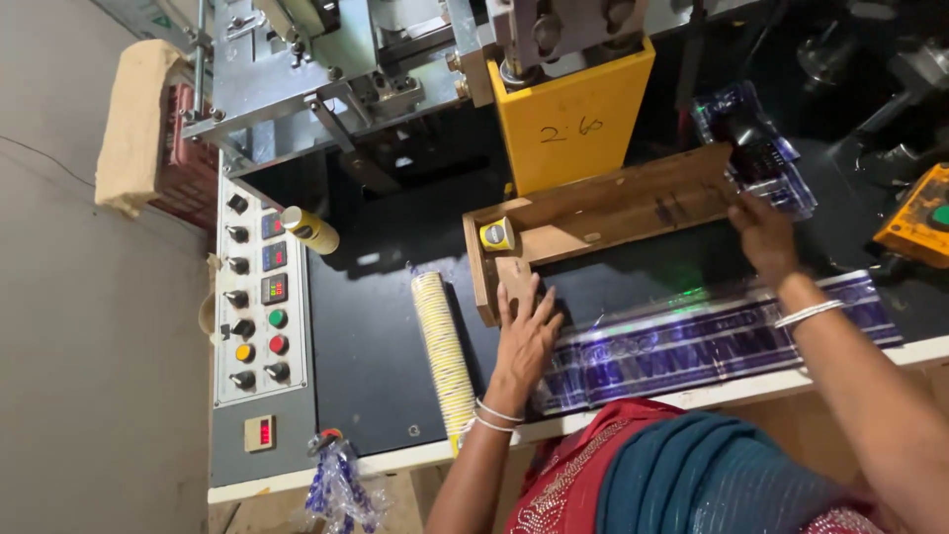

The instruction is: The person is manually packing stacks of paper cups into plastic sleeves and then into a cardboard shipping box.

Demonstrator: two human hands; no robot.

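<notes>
My left hand (524,331) lies flat, fingers spread, on the near left end of a long wooden tray (603,213) on the black machine table. My right hand (763,235) rests on the tray's right end, fingers curled over its edge. One yellow paper cup (496,234) lies on its side inside the tray's left end. A long stack of yellow-striped paper cups (442,346) lies on the table just left of my left hand. A long blue-and-clear printed plastic sleeve (692,341) stretches along the table's front edge under my forearms.
A yellow metal guard (573,119) hangs from the grey machine above the tray. A control panel (259,297) with knobs, displays and coloured buttons is at the left; a yellow bottle (311,230) lies beside it. Crumpled plastic wrap (756,148) sits beyond the tray's right end.
</notes>
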